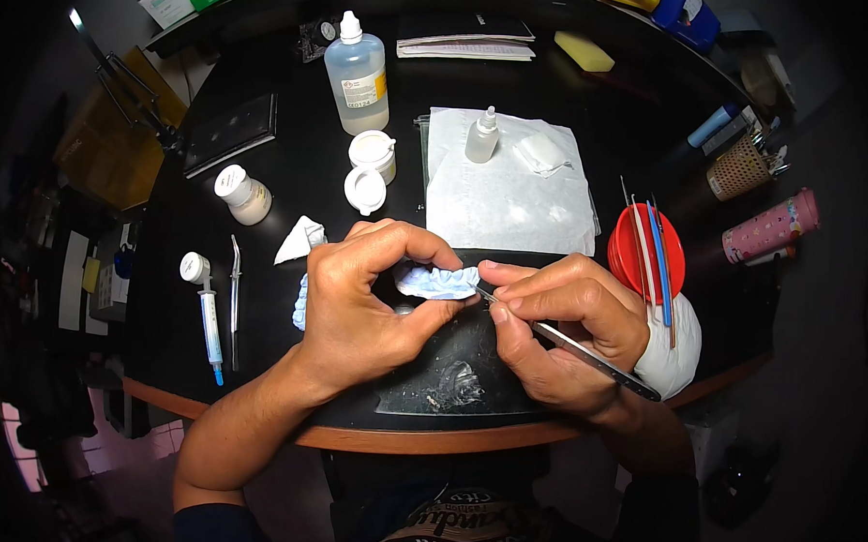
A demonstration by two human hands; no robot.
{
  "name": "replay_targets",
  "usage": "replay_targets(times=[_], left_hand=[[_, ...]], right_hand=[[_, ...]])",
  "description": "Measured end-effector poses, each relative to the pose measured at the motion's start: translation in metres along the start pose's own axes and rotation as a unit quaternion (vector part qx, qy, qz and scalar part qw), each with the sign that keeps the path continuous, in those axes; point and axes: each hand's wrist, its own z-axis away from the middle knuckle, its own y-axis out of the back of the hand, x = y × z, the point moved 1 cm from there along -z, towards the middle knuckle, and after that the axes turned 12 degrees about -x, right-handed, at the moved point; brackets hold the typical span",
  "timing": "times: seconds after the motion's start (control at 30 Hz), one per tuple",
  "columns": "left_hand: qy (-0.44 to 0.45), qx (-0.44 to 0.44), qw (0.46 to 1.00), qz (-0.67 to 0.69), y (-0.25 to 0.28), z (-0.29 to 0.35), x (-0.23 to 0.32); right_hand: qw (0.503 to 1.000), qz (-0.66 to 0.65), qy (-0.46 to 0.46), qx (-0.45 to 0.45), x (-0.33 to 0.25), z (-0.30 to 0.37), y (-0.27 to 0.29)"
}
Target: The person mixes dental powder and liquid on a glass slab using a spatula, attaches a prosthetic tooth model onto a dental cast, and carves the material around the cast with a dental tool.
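Over the dark desk, my left hand point(360, 292) is closed around a pale blue dental cast point(435, 283), pinching it between fingers and thumb with its row of teeth upward. My right hand point(577, 321) grips a thin, flat metal scalpel point(595, 357) like a pen. The tool's tip touches the right end of the cast, or comes very close; the fingers partly hide it. Beside my left wrist, a second pale blue cast point(301, 304) shows only in part. Below both hands lies a dark work plate point(458, 381) with whitish smears and crumbs.
A small dropper bottle point(481, 137) stands on white paper point(509, 211). Farther back are a large liquid bottle point(355, 79) and an open white jar point(372, 152). At right, slim instruments point(663, 262) rest across a red dish point(621, 242). A syringe point(211, 324) and tweezers point(235, 301) lie left.
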Motion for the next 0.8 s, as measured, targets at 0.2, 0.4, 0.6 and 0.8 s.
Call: replay_targets(times=[0.2, 0.4, 0.6, 0.8], left_hand=[[-0.002, 0.006, 1.000, 0.003, 0.0002, 0.0002, 0.0005], [-0.006, -0.005, 1.000, 0.007, 0.0016, -0.0001, -0.0009], [-0.009, 0.001, 1.000, 0.018, 0.0027, -0.0002, -0.0003], [-0.017, -0.011, 0.999, 0.025, 0.0024, -0.0014, 0.0000]], right_hand=[[1.000, -0.008, -0.001, -0.004, -0.0022, -0.0008, 0.0009], [1.000, -0.008, 0.001, -0.001, -0.0005, 0.0002, 0.0016], [1.000, -0.023, -0.006, -0.009, -0.0016, -0.0010, 0.0046], [0.999, -0.040, -0.007, -0.014, 0.0005, -0.0008, 0.0083]])
